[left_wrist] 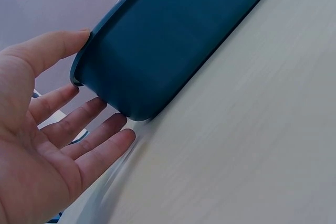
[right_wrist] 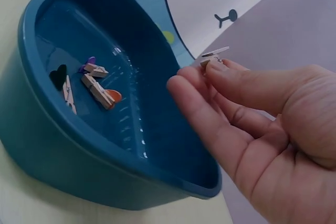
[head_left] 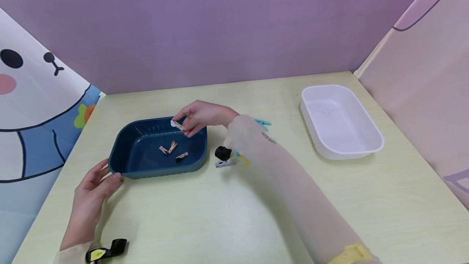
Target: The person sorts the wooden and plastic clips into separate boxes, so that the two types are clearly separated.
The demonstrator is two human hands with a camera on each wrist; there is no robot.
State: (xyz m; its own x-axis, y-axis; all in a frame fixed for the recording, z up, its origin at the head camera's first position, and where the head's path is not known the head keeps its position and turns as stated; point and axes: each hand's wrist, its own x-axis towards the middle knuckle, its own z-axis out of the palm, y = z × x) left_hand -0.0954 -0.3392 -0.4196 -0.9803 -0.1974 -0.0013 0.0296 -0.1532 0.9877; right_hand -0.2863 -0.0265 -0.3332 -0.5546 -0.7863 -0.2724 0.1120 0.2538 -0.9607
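Note:
A dark blue plastic basin [head_left: 161, 173] sits left of centre on the table. My left hand [head_left: 91, 192] grips its near left corner; in the left wrist view the thumb is on the rim and the fingers spread along the outer wall. Over the basin's right end, my right hand [head_left: 206, 116] pinches a small wooden clothespin [head_left: 178, 125] with a white round decoration between thumb and fingertips. Several similar clothespins lie on the basin floor, with an orange-tipped clothespin [right_wrist: 98, 92], a purple one [right_wrist: 95, 69] and one with a black heart [right_wrist: 68, 94] visible from the right wrist.
Right of the basin, partly hidden under my right forearm, lie coloured plastic clips: a turquoise clip [head_left: 263, 122], a pale lilac clip [head_left: 225, 163] and a yellow piece [head_left: 246, 161]. A white basin [head_left: 368, 150] stands at the right. A purple backdrop [head_left: 227, 27] rises behind the table.

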